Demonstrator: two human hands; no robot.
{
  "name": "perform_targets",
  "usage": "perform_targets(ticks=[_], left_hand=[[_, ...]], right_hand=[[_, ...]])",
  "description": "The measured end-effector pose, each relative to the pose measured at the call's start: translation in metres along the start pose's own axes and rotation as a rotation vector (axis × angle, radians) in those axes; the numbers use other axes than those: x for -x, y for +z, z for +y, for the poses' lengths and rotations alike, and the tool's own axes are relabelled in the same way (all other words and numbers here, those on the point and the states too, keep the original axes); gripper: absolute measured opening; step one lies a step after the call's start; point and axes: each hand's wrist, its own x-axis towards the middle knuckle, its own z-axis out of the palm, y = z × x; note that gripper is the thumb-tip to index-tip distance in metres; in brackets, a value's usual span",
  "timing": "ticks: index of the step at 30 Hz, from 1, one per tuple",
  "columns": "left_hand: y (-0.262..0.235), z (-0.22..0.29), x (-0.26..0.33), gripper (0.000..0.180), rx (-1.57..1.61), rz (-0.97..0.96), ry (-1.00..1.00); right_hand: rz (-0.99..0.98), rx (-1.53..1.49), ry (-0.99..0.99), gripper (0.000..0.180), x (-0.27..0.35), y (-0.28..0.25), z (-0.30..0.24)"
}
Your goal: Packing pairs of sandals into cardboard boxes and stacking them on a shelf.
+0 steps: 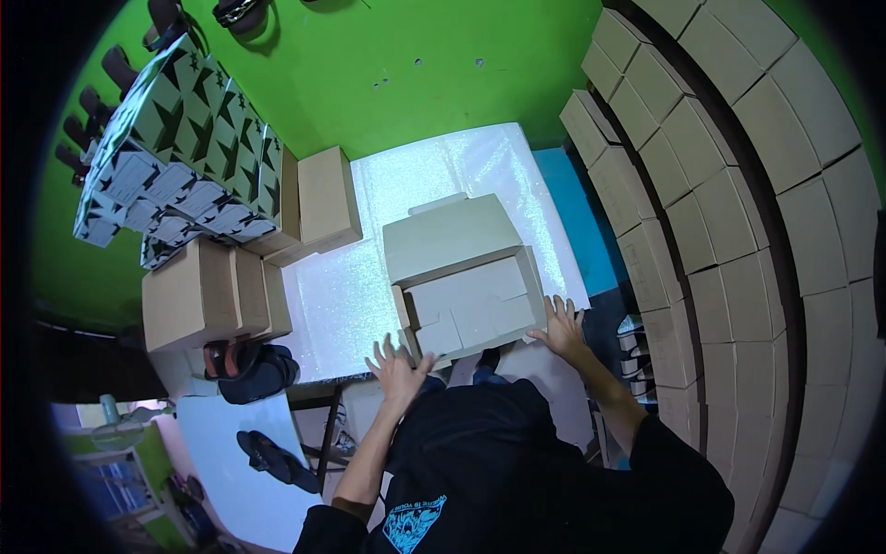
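An open brown cardboard box [475, 309] lies in front of me on the table near its front edge, its lid [452, 238] raised on the far side. Inside, the bottom shows flat panels with slits and no contents. At the box's near left corner is my left hand [401, 377], fingers spread, the thumb by the front wall. My right hand [563, 331] is at the near right corner with its fingers apart, the thumb against or just beside the wall. Neither hand is closed round anything.
Shiny white sheeting covers the table [328, 314]. Patterned boxes [203, 138] and plain brown boxes [189, 295] are stacked at left, beside a black bag [258, 371]. Black sandals [275, 460] lie on a lower white surface [231, 499]. Shelves of cardboard boxes [729, 212] line the right.
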Motion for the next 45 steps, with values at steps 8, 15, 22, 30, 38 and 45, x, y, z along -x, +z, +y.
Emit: perform_targets(ticks=[8,15,22,30,38,45], left_hand=[[-0.011,0.012,-0.066,0.048,-0.264,0.428,0.160],[-0.016,-0.003,-0.075,0.031,-0.354,0.327,0.137],[-0.007,-0.036,-0.071,0.023,-0.134,0.470,0.064],[-0.029,0.021,-0.051,0.041,-0.176,0.497,0.368],[0.019,0.007,-0.060,0.079,-0.385,0.385,0.108],[0.021,-0.001,-0.072,0.078,-0.315,0.332,-0.067]], right_hand=[[0.019,-0.010,-0.017,0.098,-0.002,-0.008,-0.005],[0.014,-0.030,0.000,0.095,-0.001,-0.007,-0.003],[0.013,-0.011,-0.009,0.093,-0.001,-0.010,-0.005],[0.015,-0.013,-0.030,0.094,0.001,-0.010,-0.004],[0.027,-0.048,-0.064,0.092,0.000,-0.008,-0.001],[0.039,-0.051,-0.084,0.091,0.000,-0.005,0.006]])
